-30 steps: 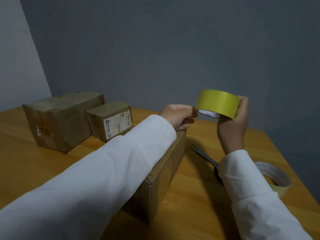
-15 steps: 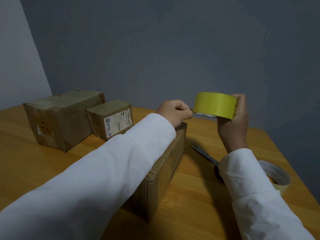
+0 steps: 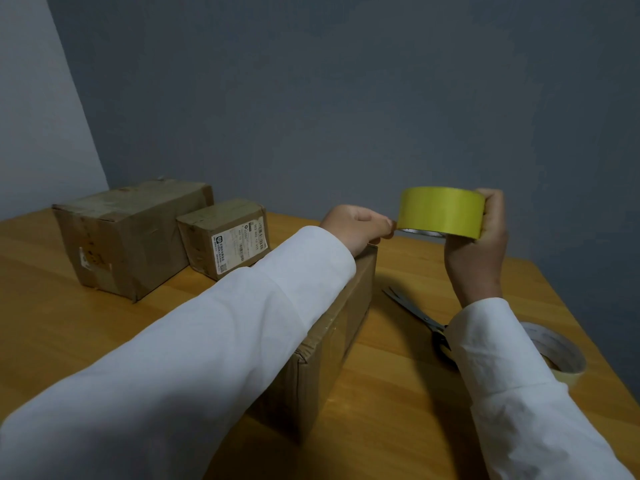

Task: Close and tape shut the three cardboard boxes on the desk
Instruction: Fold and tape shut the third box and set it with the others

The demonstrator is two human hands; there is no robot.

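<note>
The right hand (image 3: pixel 479 244) grips the yellow tape roll (image 3: pixel 440 211), held above the desk (image 3: pixel 398 393) at right. The left hand (image 3: pixel 356 227) pinches at the roll's left lower edge. Box 1 (image 3: pixel 332 337) sits under the left sleeve (image 3: pixel 214 344), near centre. Box 2 (image 3: pixel 128 237) and box 3 (image 3: pixel 225 237) stand touching at far left. Scissors (image 3: pixel 412 308) and a white tape roll (image 3: pixel 557 351) lie at right.
</note>
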